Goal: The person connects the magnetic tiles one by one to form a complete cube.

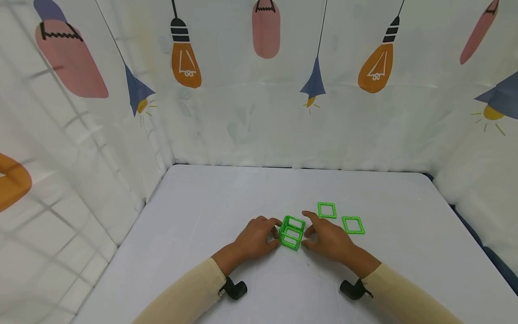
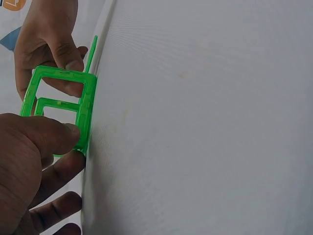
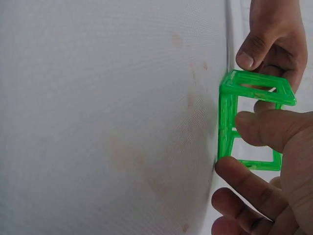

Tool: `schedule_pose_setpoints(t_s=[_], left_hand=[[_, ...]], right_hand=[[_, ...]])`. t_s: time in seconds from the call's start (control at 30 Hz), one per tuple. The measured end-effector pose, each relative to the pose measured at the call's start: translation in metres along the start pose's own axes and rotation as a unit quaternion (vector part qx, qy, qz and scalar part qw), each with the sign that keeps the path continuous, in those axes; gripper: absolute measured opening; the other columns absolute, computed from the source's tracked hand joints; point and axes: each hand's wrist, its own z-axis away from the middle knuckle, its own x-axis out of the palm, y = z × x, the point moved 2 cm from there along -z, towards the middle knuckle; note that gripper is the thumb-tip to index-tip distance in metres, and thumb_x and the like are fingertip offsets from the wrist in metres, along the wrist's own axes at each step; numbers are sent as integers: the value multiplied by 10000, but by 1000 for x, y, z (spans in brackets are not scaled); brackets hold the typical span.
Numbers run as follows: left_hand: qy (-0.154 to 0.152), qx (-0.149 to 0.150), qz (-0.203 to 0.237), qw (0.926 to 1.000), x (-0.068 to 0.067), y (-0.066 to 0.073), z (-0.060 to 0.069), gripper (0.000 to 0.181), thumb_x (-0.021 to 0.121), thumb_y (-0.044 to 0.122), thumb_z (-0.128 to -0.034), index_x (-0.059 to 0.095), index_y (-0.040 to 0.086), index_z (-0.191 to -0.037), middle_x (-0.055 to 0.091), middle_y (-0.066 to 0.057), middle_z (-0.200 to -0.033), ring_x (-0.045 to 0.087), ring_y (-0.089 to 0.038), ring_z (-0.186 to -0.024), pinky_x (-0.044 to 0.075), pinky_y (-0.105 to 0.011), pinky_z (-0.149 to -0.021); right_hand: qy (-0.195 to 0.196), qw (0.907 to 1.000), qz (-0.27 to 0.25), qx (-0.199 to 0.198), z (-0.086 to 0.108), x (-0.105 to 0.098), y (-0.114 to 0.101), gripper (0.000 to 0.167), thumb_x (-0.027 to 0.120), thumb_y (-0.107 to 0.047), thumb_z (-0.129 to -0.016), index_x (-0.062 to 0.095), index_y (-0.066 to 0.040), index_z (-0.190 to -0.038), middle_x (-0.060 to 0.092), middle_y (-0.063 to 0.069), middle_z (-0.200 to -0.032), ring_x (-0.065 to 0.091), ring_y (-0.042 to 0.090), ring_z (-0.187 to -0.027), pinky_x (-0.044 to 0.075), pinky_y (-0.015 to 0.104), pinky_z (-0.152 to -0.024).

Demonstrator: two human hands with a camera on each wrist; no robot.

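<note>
A box-like form of green see-through square frames (image 1: 292,232) stands between the two hands in the head view. My left hand (image 1: 256,238) grips its left side, with thumb and fingertips at the frame edges; the left wrist view shows the left thumb (image 2: 54,134) over a bar of the green form (image 2: 87,107). On the other side is my right hand (image 1: 329,238), index finger extended and thumb beside the form's right edge. In the right wrist view the right hand (image 3: 274,181) has spread fingers close to the green form (image 3: 225,122); firm contact is unclear.
Two loose green square frames lie on the white table (image 1: 226,193) beyond and right of my right hand, one farther back (image 1: 327,216) and one nearer (image 1: 353,232). White cloth walls (image 1: 243,121) with printed lamps surround the table's back and sides.
</note>
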Motion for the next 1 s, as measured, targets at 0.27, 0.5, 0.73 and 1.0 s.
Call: schedule_pose_setpoints(t_s=[0.27, 0.5, 0.73, 1.0], left_hand=[[24, 42, 20, 10000, 0, 1, 2, 445, 766, 230, -924, 626, 116, -1330, 681, 145, -938, 602, -149, -1054, 482, -384, -969], [-46, -27, 93, 9999, -1, 3, 3, 463, 765, 231, -924, 613, 115, -1346, 685, 154, -944, 600, -156, -1084, 473, -390, -990], [-123, -103, 202, 9997, -1, 4, 4, 495, 762, 244, -924, 594, 105, -1368, 678, 167, -958, 591, -155, -1101, 470, -390, -994], [-54, -155, 253, 9995, 0, 0, 0, 668, 819, 279, -880, 515, 78, -1440, 669, 100, -1054, 585, -131, -1021, 482, -369, -967]], right_hand=[[-1, 9999, 40, -131, 4, 3, -1, 996, 917, -312, -762, 348, -192, -1572, 679, -193, -1025, 608, 178, -1129, 510, 411, -910], [89, 9996, 121, -244, 6, 5, -2, 1044, 937, -362, -728, 348, -181, -1571, 679, -175, -1066, 596, 189, -1136, 515, 397, -891], [181, 9992, 190, -311, 6, 4, -4, 1061, 938, -381, -724, 340, -165, -1573, 693, -142, -1104, 591, 219, -1156, 525, 391, -873], [243, 9988, 218, -378, 5, 5, -4, 1045, 937, -376, -729, 353, -146, -1565, 693, -140, -1104, 595, 225, -1151, 526, 400, -870]])
